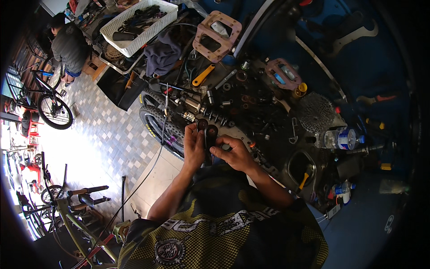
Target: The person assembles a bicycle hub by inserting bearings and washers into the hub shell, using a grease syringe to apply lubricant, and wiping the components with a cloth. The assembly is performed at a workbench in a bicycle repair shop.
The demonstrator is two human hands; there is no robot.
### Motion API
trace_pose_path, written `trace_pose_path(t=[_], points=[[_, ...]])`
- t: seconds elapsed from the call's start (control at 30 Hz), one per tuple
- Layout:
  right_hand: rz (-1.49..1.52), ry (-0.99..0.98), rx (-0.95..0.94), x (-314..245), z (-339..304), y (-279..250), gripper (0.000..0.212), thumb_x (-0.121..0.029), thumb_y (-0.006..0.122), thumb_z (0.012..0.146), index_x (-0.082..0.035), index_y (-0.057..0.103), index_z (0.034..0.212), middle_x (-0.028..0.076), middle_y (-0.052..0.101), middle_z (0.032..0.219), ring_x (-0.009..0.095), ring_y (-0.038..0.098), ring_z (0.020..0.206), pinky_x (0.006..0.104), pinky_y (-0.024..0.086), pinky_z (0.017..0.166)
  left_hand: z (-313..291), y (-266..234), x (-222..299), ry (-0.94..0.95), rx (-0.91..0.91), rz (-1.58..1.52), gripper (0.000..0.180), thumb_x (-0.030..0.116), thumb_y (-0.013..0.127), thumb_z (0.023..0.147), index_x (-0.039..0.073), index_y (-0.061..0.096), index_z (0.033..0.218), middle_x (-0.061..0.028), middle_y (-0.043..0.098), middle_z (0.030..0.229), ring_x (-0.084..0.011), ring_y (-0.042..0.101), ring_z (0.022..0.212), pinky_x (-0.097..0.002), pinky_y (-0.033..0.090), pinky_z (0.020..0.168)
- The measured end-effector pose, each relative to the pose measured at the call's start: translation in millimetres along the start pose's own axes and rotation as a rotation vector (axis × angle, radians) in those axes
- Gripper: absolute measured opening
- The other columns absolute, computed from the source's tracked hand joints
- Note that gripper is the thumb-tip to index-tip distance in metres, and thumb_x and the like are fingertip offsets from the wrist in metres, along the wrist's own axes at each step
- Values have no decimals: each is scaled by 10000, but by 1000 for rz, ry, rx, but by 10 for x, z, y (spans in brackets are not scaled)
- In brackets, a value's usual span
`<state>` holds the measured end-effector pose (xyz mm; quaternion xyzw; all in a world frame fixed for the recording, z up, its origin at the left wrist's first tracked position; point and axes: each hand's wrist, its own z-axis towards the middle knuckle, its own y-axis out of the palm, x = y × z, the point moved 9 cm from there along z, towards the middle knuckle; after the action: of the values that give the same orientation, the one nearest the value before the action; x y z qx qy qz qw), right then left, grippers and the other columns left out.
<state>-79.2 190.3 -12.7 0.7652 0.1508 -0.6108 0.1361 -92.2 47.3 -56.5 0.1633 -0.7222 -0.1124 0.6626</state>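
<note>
My left hand (193,147) is closed round a small dark bicycle part (211,132) with two round, ring-like ends, held up in front of my chest. My right hand (234,155) grips the same part from the other side, thumb and fingers bent against it. Its lower portion is partly hidden by my fingers. Just beyond my hands, a rear shock with a black coil spring (217,117) lies at the bench's near edge. A bicycle tyre (152,123) stands left of my left hand.
Small metal parts and rings (227,86) cover the dark bench, with a yellow-handled tool (204,75), flat pedals (207,43), a cassette (316,112) and a water bottle (342,139). A white basket (154,38) stands far left. Another person (70,45) is beyond, near a bicycle (53,110).
</note>
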Motion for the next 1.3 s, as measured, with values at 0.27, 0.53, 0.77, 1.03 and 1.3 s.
trace_pose_path(t=[0.27,0.53,0.77,1.03,1.3], points=[[-675,-340,447,-374,354,-1111,283,-275,750,975,-17,695,1077,110,712,954,208,700,894,348,540,773,-37,-197,-67,-65,7,63,478,163,607,1092,40,411,1510,-158,663,1354,-183,674,1150,-319,559,935],[-1296,-324,568,-262,964,-2282,214,-270,704,985,-94,728,1105,123,752,991,350,727,891,458,574,780,-106,-361,-10,-71,19,133,392,164,641,1075,31,537,1429,-128,668,1350,-169,678,1101,-314,571,913],[-1370,-195,484,-7,1156,-2388,218,-268,690,1010,-107,722,1155,74,730,1071,318,719,976,441,575,817,-141,-388,23,-67,14,193,343,192,650,1075,28,591,1370,-93,673,1327,-142,680,1088,-303,569,893],[-1194,-130,586,-77,1079,-2371,322,-242,731,966,-114,679,1257,117,734,1078,324,723,993,461,572,841,-134,-449,-51,-109,-30,223,319,193,650,1075,9,613,1333,-59,694,1273,-114,685,1057,-290,565,873],[-1071,-270,557,-89,802,-2631,369,-102,692,920,-45,643,1281,209,722,1065,411,702,1025,488,549,849,-62,-434,0,-70,-11,305,165,75,725,995,38,732,1156,-67,689,1289,-109,661,1068,-266,539,856]])
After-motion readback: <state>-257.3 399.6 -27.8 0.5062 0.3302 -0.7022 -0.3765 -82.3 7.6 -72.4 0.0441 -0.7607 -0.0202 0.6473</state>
